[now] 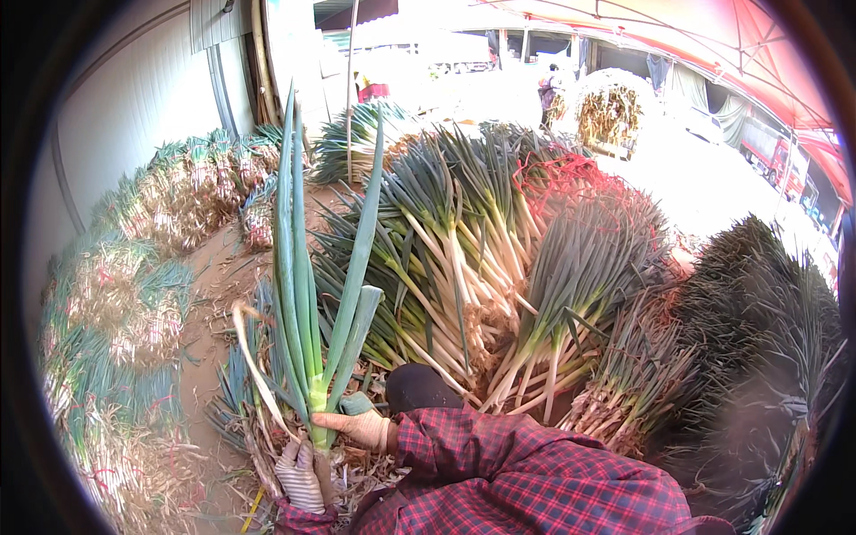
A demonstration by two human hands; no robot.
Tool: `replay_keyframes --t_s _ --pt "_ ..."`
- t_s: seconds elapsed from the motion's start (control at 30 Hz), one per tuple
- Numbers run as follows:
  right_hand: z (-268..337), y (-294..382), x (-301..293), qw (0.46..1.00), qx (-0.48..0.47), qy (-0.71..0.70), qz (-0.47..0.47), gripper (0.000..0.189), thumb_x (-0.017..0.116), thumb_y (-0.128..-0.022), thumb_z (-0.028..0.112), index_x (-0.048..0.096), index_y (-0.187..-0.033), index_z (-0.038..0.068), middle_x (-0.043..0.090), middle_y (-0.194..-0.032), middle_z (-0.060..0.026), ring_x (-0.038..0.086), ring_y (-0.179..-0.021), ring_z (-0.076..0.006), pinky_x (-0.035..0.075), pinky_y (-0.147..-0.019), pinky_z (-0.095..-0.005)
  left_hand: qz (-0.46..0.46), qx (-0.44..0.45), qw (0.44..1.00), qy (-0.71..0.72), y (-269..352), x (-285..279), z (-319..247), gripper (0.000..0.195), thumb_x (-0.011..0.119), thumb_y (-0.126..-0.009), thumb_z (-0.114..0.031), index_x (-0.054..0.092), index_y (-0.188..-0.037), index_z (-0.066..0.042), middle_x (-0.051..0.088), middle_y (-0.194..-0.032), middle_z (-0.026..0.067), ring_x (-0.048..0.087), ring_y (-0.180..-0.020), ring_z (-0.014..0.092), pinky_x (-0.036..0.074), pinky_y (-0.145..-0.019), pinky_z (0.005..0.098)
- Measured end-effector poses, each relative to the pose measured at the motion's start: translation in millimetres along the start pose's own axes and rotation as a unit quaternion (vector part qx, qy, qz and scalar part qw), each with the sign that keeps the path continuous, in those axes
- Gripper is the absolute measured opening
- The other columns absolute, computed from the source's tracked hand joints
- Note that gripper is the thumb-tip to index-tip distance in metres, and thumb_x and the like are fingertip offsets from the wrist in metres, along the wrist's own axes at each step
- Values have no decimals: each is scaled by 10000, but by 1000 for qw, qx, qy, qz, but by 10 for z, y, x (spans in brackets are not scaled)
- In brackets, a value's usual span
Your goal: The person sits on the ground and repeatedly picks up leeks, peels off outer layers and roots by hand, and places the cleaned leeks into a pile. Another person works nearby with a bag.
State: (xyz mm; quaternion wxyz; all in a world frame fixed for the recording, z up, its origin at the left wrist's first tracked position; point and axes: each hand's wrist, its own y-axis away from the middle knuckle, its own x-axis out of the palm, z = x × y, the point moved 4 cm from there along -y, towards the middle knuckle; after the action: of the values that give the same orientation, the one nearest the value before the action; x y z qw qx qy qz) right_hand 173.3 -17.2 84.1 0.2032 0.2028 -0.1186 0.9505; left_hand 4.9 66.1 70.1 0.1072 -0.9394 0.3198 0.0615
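Note:
A large green onion point(314, 374) stands upright before me, its long green leaves reaching high into the view. My right hand point(358, 426), in a pale glove, grips it where the leaves meet the stalk. Lower down, my left hand point(301, 475), in a striped glove, is closed round the lower stalk and touches a dry, peeled-back outer leaf point(251, 354). The root end is hidden. Behind the onion lies a big pile of loose green onions point(461, 267) with white stalks.
Tied bundles of green onions point(154, 200) line the wall at left. Red plastic ties point(562, 170) lie on the pile. Darker onion bundles point(742, 321) stand at right. Peeled leaf scraps point(358, 478) litter the ground near my hands. A person point(548, 97) stands far back beside a loaded cart point(608, 114).

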Motion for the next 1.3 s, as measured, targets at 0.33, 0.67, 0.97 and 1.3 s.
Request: replay_keyframes --t_s 0.33,0.67,0.97,1.3 --pt "761 -270 -989 961 -110 -180 -178 323 708 -943 165 591 -1216 38 657 -1089 -70 658 -948 -208 558 -859 -355 11 -275 806 -524 392 -1633 735 627 759 -811 -224 549 -1376 -52 442 -1480 233 452 -1351 421 410 -1102 490" --pt "501 22 -513 964 -81 -183 -174 398 699 -913 74 557 -1283 40 637 -1186 -82 643 -1066 -236 524 -966 -392 111 171 953 -223 -335 678 -860 603 794 -828 -141 550 -1376 -81 600 -1311 135 628 -1153 281 507 -1016 386" --pt "576 77 -584 978 -9 -166 127 897 868 -767 330 394 -1464 25 635 -1266 -182 646 -760 -179 496 -596 -259 262 -60 958 105 -342 559 -538 496 737 -930 -251 494 -1310 -43 591 -1206 60 596 -1055 149 516 -928 327" --pt "53 123 -349 960 22 -217 -174 107 706 -933 174 637 -973 102 569 -669 29 513 -535 -98 404 -502 -245 44 44 997 45 -265 751 -462 289 750 -913 -146 689 -1148 10 719 -962 81 659 -870 125 542 -786 295"
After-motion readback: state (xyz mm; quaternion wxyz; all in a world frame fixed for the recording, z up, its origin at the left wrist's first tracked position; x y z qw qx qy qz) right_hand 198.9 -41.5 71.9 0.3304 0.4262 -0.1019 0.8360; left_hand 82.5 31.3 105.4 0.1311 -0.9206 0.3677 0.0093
